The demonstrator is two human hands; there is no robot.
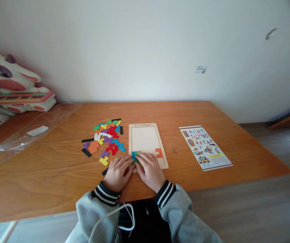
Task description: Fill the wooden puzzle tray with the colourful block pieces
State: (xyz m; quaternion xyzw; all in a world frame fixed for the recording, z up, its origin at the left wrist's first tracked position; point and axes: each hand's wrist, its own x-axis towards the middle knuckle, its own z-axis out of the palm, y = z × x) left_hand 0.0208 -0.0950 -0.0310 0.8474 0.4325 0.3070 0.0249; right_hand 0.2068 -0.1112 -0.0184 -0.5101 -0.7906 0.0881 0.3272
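A shallow wooden tray (145, 137) lies in front of me on the table. Blue and green pieces (135, 154) sit in its lower left corner, and an orange piece (158, 153) is at its right edge. My left hand (118, 172) rests at the tray's left edge, its curved fingertips touching the blue and green pieces. From the right, my right hand (150, 168) lies over the tray's lower part with fingers on the same pieces. Whether either hand grips a piece is hidden. Many coloured pieces (112, 135) are spread left of the tray.
A printed pattern sheet (205, 147) lies on the wooden table (180, 114) to the right. At the far left are a clear plastic bag (33, 135) and a cow-shaped toy keyboard (21, 98). The wall (140, 50) stands behind the table.
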